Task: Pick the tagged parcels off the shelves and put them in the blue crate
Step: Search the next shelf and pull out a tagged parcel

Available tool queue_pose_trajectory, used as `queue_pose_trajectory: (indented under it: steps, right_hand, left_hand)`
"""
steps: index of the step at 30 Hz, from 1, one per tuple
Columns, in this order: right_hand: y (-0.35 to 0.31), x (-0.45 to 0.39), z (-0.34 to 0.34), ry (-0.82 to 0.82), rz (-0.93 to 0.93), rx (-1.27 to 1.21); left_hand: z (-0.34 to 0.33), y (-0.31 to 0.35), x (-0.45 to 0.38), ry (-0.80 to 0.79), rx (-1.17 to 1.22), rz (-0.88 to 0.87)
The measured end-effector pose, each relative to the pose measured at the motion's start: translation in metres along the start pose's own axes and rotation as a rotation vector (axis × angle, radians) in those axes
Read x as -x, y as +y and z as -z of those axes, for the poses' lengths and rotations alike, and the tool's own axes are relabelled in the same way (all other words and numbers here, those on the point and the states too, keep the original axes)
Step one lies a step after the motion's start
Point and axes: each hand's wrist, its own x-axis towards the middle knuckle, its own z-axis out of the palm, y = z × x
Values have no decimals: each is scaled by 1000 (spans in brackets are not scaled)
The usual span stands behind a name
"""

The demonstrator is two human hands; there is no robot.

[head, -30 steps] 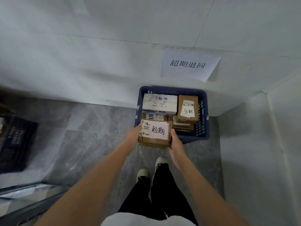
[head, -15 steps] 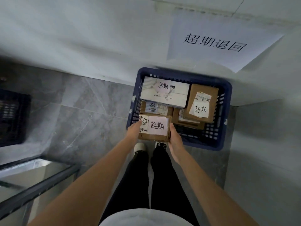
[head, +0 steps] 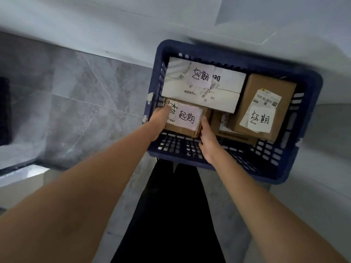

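A small brown parcel (head: pixel 187 120) with a pink handwritten tag is inside the near left part of the blue crate (head: pixel 224 52). My left hand (head: pixel 161 121) grips its left side and my right hand (head: pixel 208 141) grips its right side. Behind it lies a white parcel (head: pixel 226 86) with a pink tag. To the right a brown parcel (head: pixel 266 105) with a white tag rests on other boxes. Whether the held parcel touches the crate's floor is hidden.
The crate stands on a grey marble floor (head: pixel 85 103) against a white wall (head: pixel 133 19), in a corner with another white wall at right. A dark crate (head: pixel 3 111) sits at the far left. A metal shelf edge (head: pixel 22 168) runs at lower left.
Both hands have carried the parcel forward and down, from the crate's near rim into the crate. The camera has come closer and tilted further down.
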Motion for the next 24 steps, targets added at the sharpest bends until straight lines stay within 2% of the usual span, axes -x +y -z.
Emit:
queue_pose_trajectory:
  steps: [10, 19, 24]
  right_hand:
    - [2, -48, -3, -109, -59, -14]
    - [4, -54, -8, -107, -69, 10]
    - [1, -51, -13, -62, -67, 4]
  left_hand:
    - [-8, -4, -47, -27, 53, 66]
    - [-10, -10, -50, -25, 114, 51]
    - [-13, -17, -45, -9, -29, -32]
